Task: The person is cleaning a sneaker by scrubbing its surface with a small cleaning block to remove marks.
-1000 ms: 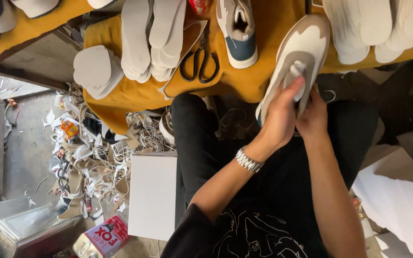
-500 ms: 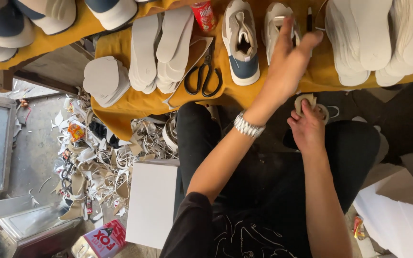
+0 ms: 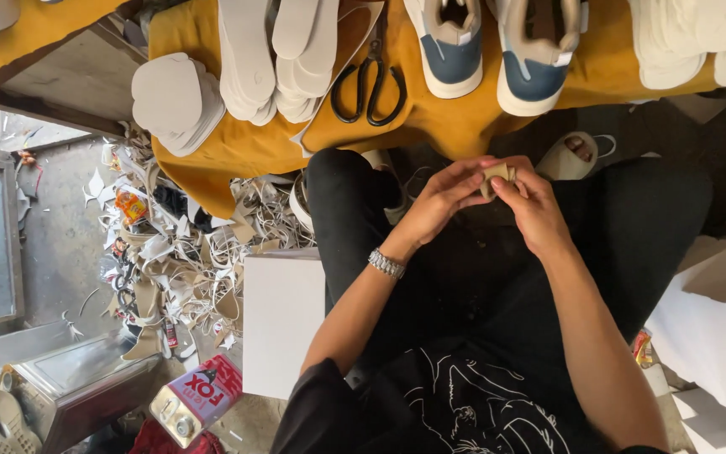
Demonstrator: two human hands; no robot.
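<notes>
At far left, on the floor below the counter (image 3: pixel 212 160), lay a heap of pale offcuts (image 3: pixel 178 269), with a metal box (image 3: pixel 69 378) and a red and white can (image 3: pixel 203 395) nearer the viewer. On the counter's yellow cloth sat a stack of flat white sole pieces (image 3: pixel 174 101), too many to count, then a second pile of long white insoles (image 3: pixel 275 55), and one pair of black scissors (image 3: pixel 369 84). Beside those stood two sneakers (image 3: pixel 491 42), white with blue panels, toes pointing toward the person, and at far right more white soles (image 3: pixel 691 38) in a pile.

Below the counter edge, over the lap, the left hand (image 3: pixel 439 202) (a silver bracelet (image 3: pixel 386 263) on its wrist) and the right hand (image 3: pixel 531 206) met around one small tan piece (image 3: pixel 497 174). Both hands were nearly closed, pinching it between fingertips and thumbs; what the piece was made of could not be told. A white slip-on shoe (image 3: pixel 571 155) lay on the floor just beyond the right hand.

Judged from this, a piece so small is best worked with the fingertips kept close together, held low over the lap so it cannot drop among the offcuts.

A white box (image 3: pixel 283 324) stood by the left knee.
</notes>
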